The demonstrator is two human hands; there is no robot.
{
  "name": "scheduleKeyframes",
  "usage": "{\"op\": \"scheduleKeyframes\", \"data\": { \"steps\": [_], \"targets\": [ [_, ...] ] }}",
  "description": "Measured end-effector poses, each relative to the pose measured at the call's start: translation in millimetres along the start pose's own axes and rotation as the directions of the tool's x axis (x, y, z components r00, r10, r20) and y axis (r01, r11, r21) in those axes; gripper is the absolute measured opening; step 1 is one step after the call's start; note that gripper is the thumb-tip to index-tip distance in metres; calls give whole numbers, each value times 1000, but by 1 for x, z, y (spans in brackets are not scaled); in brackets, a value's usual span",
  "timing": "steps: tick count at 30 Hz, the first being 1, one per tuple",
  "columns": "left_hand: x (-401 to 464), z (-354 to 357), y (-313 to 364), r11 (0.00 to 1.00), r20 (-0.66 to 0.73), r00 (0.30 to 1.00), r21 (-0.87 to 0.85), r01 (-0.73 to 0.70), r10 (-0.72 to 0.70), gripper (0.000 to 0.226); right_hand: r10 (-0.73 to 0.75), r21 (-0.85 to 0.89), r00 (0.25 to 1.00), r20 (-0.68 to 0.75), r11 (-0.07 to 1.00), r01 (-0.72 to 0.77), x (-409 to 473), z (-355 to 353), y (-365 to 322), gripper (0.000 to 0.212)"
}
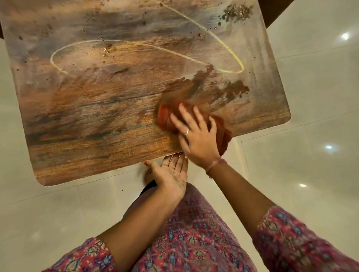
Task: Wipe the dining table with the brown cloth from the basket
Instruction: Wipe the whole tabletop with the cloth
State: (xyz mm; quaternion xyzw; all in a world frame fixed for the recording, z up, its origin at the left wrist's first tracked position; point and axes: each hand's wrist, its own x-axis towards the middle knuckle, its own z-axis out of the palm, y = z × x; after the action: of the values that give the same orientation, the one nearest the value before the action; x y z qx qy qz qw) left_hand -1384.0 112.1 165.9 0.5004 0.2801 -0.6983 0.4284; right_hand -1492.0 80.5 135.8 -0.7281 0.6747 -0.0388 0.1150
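Note:
The wooden dining table (pixel 103 123) fills the upper frame, streaked with pale smears, a yellowish curved line and dark crumbs. My right hand (pixel 195 135) presses flat on the brown cloth (pixel 166 117) near the table's front right edge; the cloth is blurred and part of it hangs over the edge (pixel 224 141). My left hand (pixel 172 173) is cupped palm up, fingers apart, just below the front edge beside the cloth. A dark brown smear (pixel 194 85) lies just beyond the cloth.
Crumbs sit in a cluster at the far right (pixel 237 13) and scattered across the far left and middle (pixel 105 50). Glossy pale floor tiles (pixel 297 108) surround the table. My patterned pink clothing (pixel 190 239) is below.

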Motion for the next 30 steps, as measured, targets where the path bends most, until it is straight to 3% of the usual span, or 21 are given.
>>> {"op": "scheduleKeyframes", "data": {
  "steps": [2,3,6,9,12,13,15,18,21,23,27,30],
  "targets": [
    [-1,0,-3,999,-18,1000,45,-16,17,83,-111,-11,994,15,994,112,-14,-3,19,55],
    [-2,0,-5,997,-22,999,73,-21,22,78,-94,-13,995,12,995,94,-12,-8,38,55],
    [-5,0,-18,990,-23,1000,140,2,1,60,195,15,981,-2,981,-195,11,-26,107,55],
    [-4,5,-33,988,-25,999,148,43,-40,40,499,85,865,-58,865,-494,46,-44,158,54],
    [2,15,-51,988,-25,999,149,52,-48,32,644,124,761,-78,764,-633,70,-45,159,53],
    [4,19,-57,986,-15,999,157,52,-51,34,640,121,764,-82,767,-630,68,-41,149,53],
    [8,31,-72,985,-8,999,165,50,-49,32,526,113,848,-63,848,-518,44,-32,126,52],
    [20,50,-89,987,-41,999,156,36,-30,29,156,22,988,5,988,-156,-13,-24,106,49],
    [30,66,-102,995,-75,997,94,37,-30,21,-81,12,995,59,997,81,-14,-35,147,47],
    [33,71,-107,997,-123,992,69,42,-34,17,-21,-7,999,33,1000,21,13,-44,183,47],
    [36,79,-117,1000,-164,986,24,8,-4,18,280,69,959,-45,959,-276,91,-63,243,49],
    [37,83,-122,1000,-178,984,13,-13,15,20,363,99,931,-36,928,-358,107,-63,246,50]
  ]
}}
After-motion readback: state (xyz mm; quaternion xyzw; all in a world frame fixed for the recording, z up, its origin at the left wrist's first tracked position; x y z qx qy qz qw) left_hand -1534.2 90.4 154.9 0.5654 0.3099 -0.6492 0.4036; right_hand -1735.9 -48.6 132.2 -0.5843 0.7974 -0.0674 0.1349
